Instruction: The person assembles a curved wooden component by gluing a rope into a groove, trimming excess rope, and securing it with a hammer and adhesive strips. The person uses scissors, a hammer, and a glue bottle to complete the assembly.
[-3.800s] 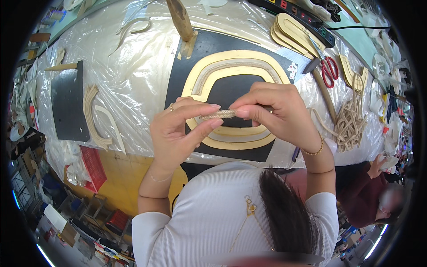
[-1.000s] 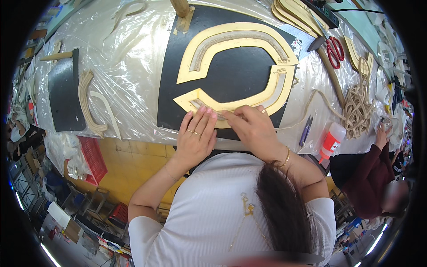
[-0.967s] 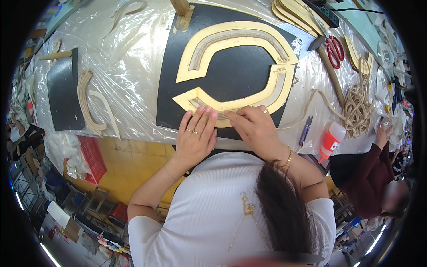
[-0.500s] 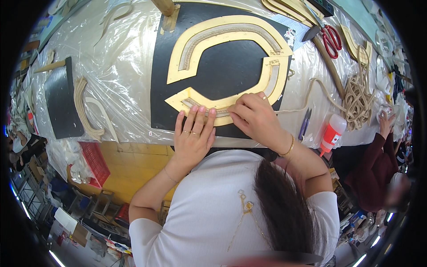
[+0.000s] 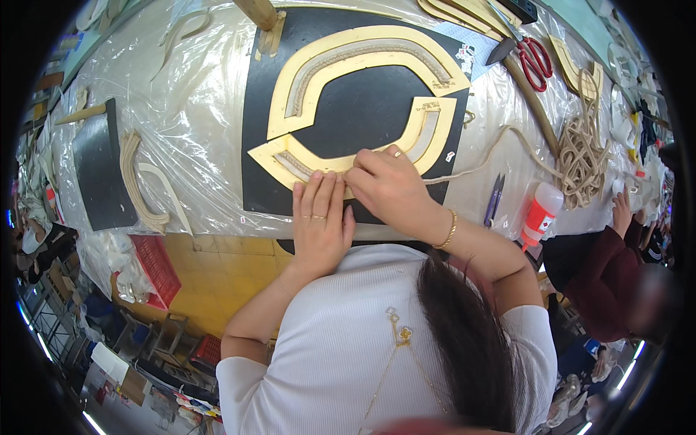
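A cream C-shaped template [image 5: 445,123] with a grey slot along its curve lies on a black board [image 5: 348,109]. Braided beige cord fills part of the slot at the left. The fingers of my left hand [image 5: 320,221] are stretched flat over the template's near edge. Just right of them, my right hand [image 5: 386,188] pinches the beige cord [image 5: 475,169] down at the slot; the fingertips hide the exact spot. From there the cord trails right to a loose heap [image 5: 582,163]. A matching template [image 5: 286,90], its slot lined with braid, lies beyond.
Right of the board are a hammer [image 5: 531,101], red-handled scissors [image 5: 535,64], pens [image 5: 494,199] and a red-and-white glue bottle [image 5: 540,215]. A wooden post [image 5: 257,13] stands at the back. Leftward lie a dark sheet [image 5: 101,174] and bundled cord [image 5: 132,177]. Another person's hand [image 5: 621,210] shows far right.
The near template has shifted left, so a gap now separates its right end from the far template. My right hand has moved left with the cord, closer to my left hand.
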The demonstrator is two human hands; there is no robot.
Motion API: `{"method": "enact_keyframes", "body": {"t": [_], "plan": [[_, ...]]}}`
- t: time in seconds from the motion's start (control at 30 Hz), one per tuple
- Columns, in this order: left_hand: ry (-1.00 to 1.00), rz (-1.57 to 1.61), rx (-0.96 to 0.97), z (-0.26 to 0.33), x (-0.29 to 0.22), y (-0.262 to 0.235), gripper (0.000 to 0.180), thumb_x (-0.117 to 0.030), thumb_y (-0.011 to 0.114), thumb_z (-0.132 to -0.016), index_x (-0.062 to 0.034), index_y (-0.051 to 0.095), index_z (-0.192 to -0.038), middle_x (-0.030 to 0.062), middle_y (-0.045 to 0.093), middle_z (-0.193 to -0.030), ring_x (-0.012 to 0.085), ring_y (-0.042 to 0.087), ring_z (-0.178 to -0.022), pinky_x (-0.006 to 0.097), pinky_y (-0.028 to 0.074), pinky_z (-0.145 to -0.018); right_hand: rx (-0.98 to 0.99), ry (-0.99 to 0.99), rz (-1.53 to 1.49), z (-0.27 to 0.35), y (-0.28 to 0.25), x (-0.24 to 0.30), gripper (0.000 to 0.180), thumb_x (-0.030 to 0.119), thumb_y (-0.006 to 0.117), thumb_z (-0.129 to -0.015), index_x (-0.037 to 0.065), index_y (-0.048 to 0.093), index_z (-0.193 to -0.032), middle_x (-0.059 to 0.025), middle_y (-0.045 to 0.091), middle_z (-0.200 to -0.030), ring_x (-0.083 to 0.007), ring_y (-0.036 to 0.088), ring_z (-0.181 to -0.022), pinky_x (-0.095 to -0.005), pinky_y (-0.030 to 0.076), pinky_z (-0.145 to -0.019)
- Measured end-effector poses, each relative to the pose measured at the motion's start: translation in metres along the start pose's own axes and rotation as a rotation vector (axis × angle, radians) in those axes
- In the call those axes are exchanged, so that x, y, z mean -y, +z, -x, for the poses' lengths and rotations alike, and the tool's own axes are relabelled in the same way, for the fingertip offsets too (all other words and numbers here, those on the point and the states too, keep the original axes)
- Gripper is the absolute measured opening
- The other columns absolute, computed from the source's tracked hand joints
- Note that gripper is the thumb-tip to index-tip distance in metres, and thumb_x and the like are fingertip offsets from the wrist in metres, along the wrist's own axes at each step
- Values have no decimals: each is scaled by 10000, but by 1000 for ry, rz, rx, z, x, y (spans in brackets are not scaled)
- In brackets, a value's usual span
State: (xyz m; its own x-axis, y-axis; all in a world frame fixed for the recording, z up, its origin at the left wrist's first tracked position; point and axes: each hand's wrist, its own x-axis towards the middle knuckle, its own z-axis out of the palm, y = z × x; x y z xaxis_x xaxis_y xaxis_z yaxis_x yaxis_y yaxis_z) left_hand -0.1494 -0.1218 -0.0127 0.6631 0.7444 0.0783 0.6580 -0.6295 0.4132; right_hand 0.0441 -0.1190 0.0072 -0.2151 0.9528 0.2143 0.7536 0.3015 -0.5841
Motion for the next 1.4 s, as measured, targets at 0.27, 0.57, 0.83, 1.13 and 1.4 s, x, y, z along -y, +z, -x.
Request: {"method": "enact_keyframes", "body": {"t": [0.27, 0.57, 0.83, 1.13, 1.4], "plan": [[50, -98, -37, 3, 4, 8, 558, -208, 670, -862, -40, 570, -1384, 145, 489, -1437, 334, 375, -1421, 598, 264, -1167, -25, 185, -89, 14, -29, -13, 138, 107, 788, -785, 92, 681, -871, -47, 598, -757, -232, 571, -705, -357, 406, -684], [61, -152, -75, 3, 0, 15, 556, -267, 694, -858, -195, 593, -1400, 125, 384, -1496, 347, 302, -1443, 634, 202, -1177, -77, 111, -41, 15, -25, -22, 153, 95, 806, -744, 82, 673, -817, -25, 588, -806, -205, 567, -715, -344, 398, -681], [-33, -94, -76, -7, -23, 16, 564, -244, 705, -830, -125, 602, -1371, 145, 406, -1460, 361, 338, -1405, 631, 217, -1170, -74, 69, 1, 20, -19, -27, 188, 96, 809, -734, 95, 684, -873, -25, 585, -871, -193, 563, -758, -349, 394, -730], [121, -90, -56, -15, -24, 24, 593, -217, 685, -834, -18, 571, -1381, 143, 484, -1371, 346, 388, -1353, 582, 276, -1170, -83, 195, 2, 27, -43, -34, 197, 147, 816, -754, 105, 706, -912, -29, 619, -781, -198, 604, -774, -346, 392, -742], [130, -179, -82, -17, -28, 32, 577, -270, 686, -851, -144, 586, -1404, 145, 348, -1470, 348, 291, -1402, 637, 234, -1164, -24, 196, -23, 24, -52, -49, 119, 176, 786, -793, 117, 688, -826, 4, 638, -800, -189, 610, -783, -356, 375, -804]]}}
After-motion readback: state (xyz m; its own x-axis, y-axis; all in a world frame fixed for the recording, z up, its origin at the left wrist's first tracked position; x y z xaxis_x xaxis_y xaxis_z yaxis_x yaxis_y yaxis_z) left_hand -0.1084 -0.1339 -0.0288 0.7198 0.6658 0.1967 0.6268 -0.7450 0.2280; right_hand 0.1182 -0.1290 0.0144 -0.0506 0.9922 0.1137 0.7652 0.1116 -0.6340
